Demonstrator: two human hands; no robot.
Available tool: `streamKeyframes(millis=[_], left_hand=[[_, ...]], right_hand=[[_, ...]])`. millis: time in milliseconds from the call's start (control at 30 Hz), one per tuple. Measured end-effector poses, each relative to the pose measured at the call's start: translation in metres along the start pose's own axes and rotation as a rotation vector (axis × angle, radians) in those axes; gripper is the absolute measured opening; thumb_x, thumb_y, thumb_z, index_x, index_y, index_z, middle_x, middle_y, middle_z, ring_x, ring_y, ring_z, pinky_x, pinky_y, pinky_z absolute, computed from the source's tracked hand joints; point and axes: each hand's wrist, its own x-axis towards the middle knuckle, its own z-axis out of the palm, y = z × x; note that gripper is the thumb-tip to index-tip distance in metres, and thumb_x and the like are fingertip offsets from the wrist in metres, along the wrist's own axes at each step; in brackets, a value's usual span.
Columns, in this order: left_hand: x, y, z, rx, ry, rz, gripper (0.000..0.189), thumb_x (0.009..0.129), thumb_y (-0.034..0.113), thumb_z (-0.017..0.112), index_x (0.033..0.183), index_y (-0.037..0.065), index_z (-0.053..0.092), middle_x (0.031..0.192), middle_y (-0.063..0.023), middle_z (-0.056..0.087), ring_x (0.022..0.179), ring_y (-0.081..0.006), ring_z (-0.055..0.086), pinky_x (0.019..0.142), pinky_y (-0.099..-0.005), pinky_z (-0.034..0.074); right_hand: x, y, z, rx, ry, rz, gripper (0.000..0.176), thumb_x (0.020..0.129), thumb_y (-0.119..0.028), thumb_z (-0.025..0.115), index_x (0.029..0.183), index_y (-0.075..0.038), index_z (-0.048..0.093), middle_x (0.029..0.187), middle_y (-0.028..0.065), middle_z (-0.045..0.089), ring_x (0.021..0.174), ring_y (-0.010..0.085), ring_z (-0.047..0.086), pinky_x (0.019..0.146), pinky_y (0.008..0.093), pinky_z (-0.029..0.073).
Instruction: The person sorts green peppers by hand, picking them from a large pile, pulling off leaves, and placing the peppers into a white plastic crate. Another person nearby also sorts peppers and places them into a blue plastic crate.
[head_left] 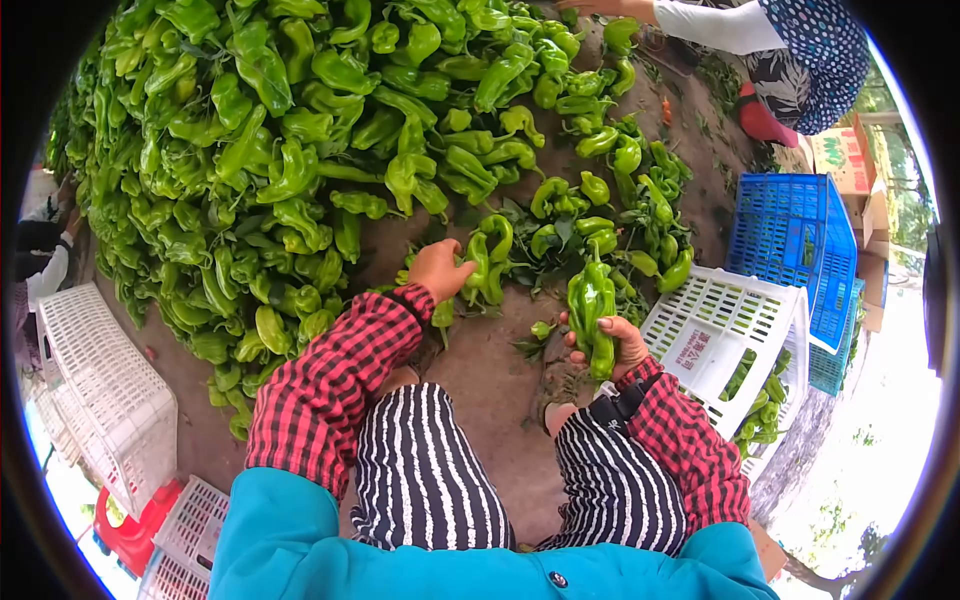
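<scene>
My right hand (618,343) is closed around a few long green peppers (592,300), held upright above the ground near my right shoe. The thumb lies across their front. My left hand (438,270) is at the near edge of the big pepper pile (290,170), thumb and forefinger apart. Just beyond its fingertips lie curved green peppers (487,262); whether it touches them is hard to make out. Another green pepper (443,314) shows below the left hand.
To the right, a tilted white crate (715,325) holds peppers, with a blue crate (790,235) and cardboard boxes (843,160) behind. White crates (110,400) and a red plastic object (135,530) stand at left. Another person's sleeve (720,25) reaches in at top right.
</scene>
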Motion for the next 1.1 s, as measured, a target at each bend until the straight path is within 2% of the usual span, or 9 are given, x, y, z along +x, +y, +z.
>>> streamKeyframes(millis=[300,367,533,633,767,867,933,1033,1100], left_hand=[[-0.010,-0.006,0.009,0.088,-0.085,0.119,0.041,0.074,0.031,0.057,0.104,0.003,0.055,0.074,-0.0115,0.060,0.065,-0.0276,0.058,0.060,-0.0360,0.046],[-0.034,0.018,-0.010,-0.768,-0.415,-0.070,0.033,0.078,0.022,0.052,0.107,0.005,0.054,0.069,-0.0028,0.057,0.057,-0.0161,0.053,0.052,-0.0271,0.042],[-0.057,0.026,-0.007,-1.449,-0.766,-0.303,0.032,0.084,0.026,0.052,0.108,0.005,0.052,0.080,0.0009,0.053,0.063,-0.0045,0.047,0.050,-0.0223,0.038],[-0.052,0.019,-0.002,-1.165,-0.628,-0.181,0.030,0.084,0.025,0.051,0.107,0.005,0.053,0.075,0.0023,0.052,0.061,-0.0048,0.046,0.051,-0.0223,0.038],[-0.011,0.008,-0.029,0.140,-0.180,0.154,0.061,0.077,0.041,0.064,0.115,-0.003,0.047,0.084,-0.0071,0.063,0.075,-0.0183,0.059,0.067,-0.0285,0.046],[0.038,-0.014,-0.025,0.174,0.023,-0.029,0.065,0.074,0.040,0.068,0.114,-0.006,0.047,0.097,-0.0154,0.062,0.090,-0.0241,0.059,0.077,-0.0316,0.045],[0.076,-0.041,-0.007,-0.342,0.275,-0.398,0.074,0.072,0.047,0.067,0.115,-0.008,0.044,0.105,-0.0209,0.057,0.097,-0.0295,0.056,0.079,-0.0407,0.044],[0.110,-0.059,0.007,-0.894,0.281,-0.450,0.073,0.073,0.046,0.066,0.114,-0.010,0.044,0.106,-0.0202,0.056,0.091,-0.0279,0.056,0.078,-0.0379,0.044],[0.076,-0.005,-0.016,-0.859,0.314,-0.612,0.039,0.077,0.027,0.065,0.101,-0.003,0.056,0.093,-0.0110,0.060,0.078,-0.0189,0.055,0.068,-0.0306,0.045]], right_hand=[[0.008,0.005,0.015,-0.033,-0.005,-0.134,0.058,0.068,-0.017,0.068,0.118,-0.007,0.041,0.107,0.0100,0.052,0.089,0.0250,0.056,0.071,0.0403,0.049],[0.014,0.005,0.025,-0.100,-0.026,-0.163,0.063,0.066,-0.018,0.069,0.121,-0.008,0.038,0.107,0.0101,0.051,0.097,0.0263,0.054,0.080,0.0419,0.046],[0.020,0.006,0.054,-0.262,-0.016,-0.254,0.069,0.064,-0.022,0.069,0.123,-0.009,0.036,0.112,0.0086,0.049,0.108,0.0255,0.047,0.087,0.0374,0.040],[0.023,0.007,0.057,-0.332,-0.073,-0.276,0.066,0.065,-0.024,0.069,0.122,-0.010,0.038,0.114,0.0075,0.049,0.111,0.0269,0.047,0.085,0.0402,0.043],[0.015,0.006,0.044,-0.137,0.006,-0.251,0.064,0.066,-0.018,0.067,0.122,-0.014,0.036,0.109,0.0089,0.050,0.109,0.0270,0.049,0.084,0.0416,0.043],[0.014,0.006,0.030,-0.009,-0.039,-0.211,0.055,0.070,-0.013,0.064,0.120,-0.014,0.040,0.106,0.0089,0.052,0.103,0.0276,0.053,0.083,0.0439,0.046],[0.015,0.008,0.024,0.025,-0.040,-0.206,0.055,0.071,-0.014,0.064,0.119,-0.013,0.040,0.106,0.0094,0.052,0.102,0.0276,0.054,0.082,0.0437,0.047],[0.012,0.004,0.023,0.056,-0.033,-0.219,0.054,0.071,-0.014,0.064,0.119,-0.010,0.040,0.106,0.0117,0.052,0.095,0.0269,0.056,0.080,0.0425,0.048],[0.009,0.003,0.029,0.023,-0.088,-0.185,0.057,0.070,-0.015,0.066,0.119,-0.008,0.040,0.105,0.0126,0.052,0.091,0.0254,0.056,0.078,0.0413,0.048]])
